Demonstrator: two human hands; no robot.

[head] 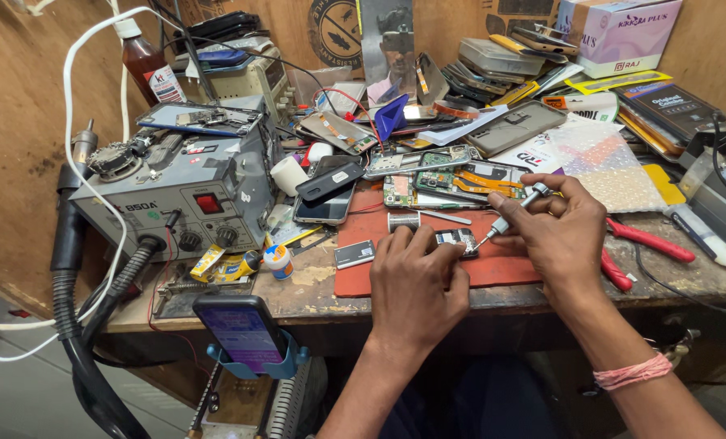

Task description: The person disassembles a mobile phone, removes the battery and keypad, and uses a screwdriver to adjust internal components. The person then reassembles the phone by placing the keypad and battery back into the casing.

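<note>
A: What step was in hand?

B: Driving a screw, I'd judge. The right hand (554, 228) pinched a small screwdriver (513, 213) between thumb and fingers, tip down on a small phone part (455, 241) lying on the red mat (428, 268) at the bench's front edge.

A: And the left hand (414, 280)?

B: It lay palm down, fingers bent together, fingertips pressed on the part's near edge to steady it.

A: What did the next move call for?

B: Likely a straight, light twist, keeping the tip seated and the part pinned.

A: The pose?

B: Both forearms came up from below, the right wrist cocked inward. Red pliers (643, 244) lay just beside it.
</note>
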